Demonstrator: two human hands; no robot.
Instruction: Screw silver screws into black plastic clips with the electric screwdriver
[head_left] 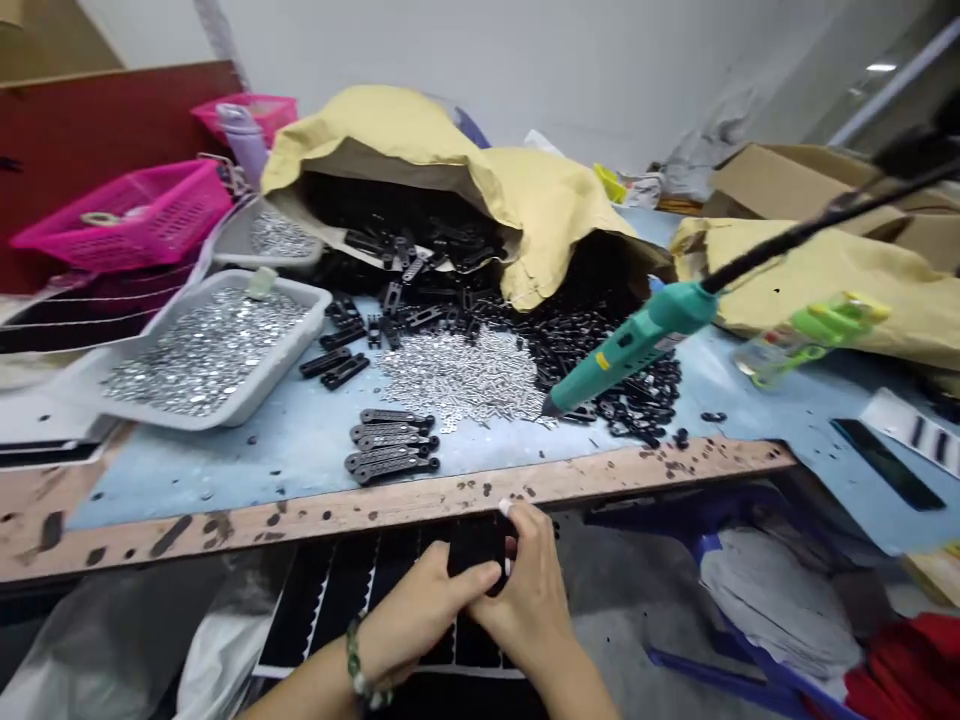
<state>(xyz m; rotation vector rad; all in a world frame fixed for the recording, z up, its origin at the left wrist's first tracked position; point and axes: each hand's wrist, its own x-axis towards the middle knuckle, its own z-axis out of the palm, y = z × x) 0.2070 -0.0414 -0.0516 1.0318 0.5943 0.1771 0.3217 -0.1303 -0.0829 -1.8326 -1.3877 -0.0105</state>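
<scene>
Just in front of the table's near edge, my left hand [427, 598] and my right hand [534, 585] are closed together around a small black piece [477, 545]. Fingers cover much of it, so its exact kind cannot be told. On the blue table top lies a short row of black slotted plastic arms [394, 445]. Behind them spreads a heap of small silver metal pins [472, 375], with a pile of small black parts [637, 385] to its right. A green electric screwdriver [637, 340] hangs over the heap, tip pointing down to the left.
At left stands a white tray [281, 375] of shiny metal pieces, near a pink basket [150, 215]. Yellow sacks [390, 120] spill black parts at the back. A phone [889, 463] and a green-capped container [810, 335] lie at right. A blue stool [675, 540] stands below.
</scene>
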